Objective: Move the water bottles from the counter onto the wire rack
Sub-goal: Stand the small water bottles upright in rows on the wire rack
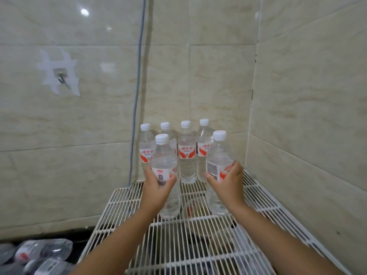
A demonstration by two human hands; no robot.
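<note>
Bottles fill the far end of a white wire rack (139, 197) set into the corner of a tiled wall, as the head camera looks down over two bare forearms. Four capped water bottles stand upright in a back row near the wall: the far-left bottle (146, 143), the second bottle (165, 129) mostly hidden behind a nearer one, the middle bottle (186, 155) and the right back bottle (203, 143), all with red-and-white labels. In front of them the left hand (156, 190) grips the front left bottle (165, 161) around its label, thumb and fingers curled about the body, its base at the rack's wires. The right hand (228, 185) likewise wraps around the front right bottle (218, 153) at label height, thumb on the near side, with that bottle's base also down at the wires. Both held bottles stand upright, apart from each other, just ahead of the back row. At the lower left, below the rack's level, more water bottles (47, 253) lie on their sides on a dark counter (79, 238), blurred. A grey cable (137, 86) runs down the wall behind the rack, and a taped hook (61, 76) sticks to the tiles on the left.
</note>
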